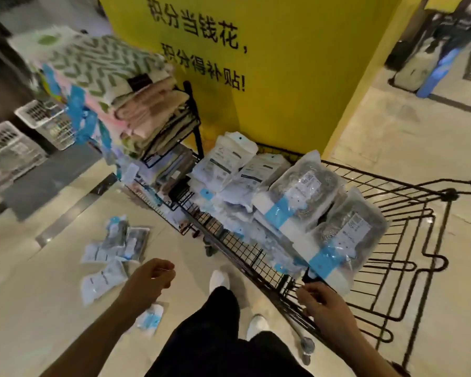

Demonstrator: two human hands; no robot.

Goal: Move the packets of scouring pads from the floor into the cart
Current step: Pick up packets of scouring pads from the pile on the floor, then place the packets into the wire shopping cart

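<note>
Many packets in cart [305,191] in the cart [408,213] now. Some packets on floor [114,251] left to pick up. Left hand [150,278] loosely curled, empty; right hand [324,303] curled by cart edge, grip hard to tell

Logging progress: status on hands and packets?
Left hand empty. Right hand at black wire cart rim. Clear plastic scouring-pad packets on floor.

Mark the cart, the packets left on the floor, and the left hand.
cart [408,202]: head view, bare wire of the basket's far side.
packets on the floor [104,281]: head view, middle of a white packet.
left hand [151,278]: head view, back of the hand.
</note>
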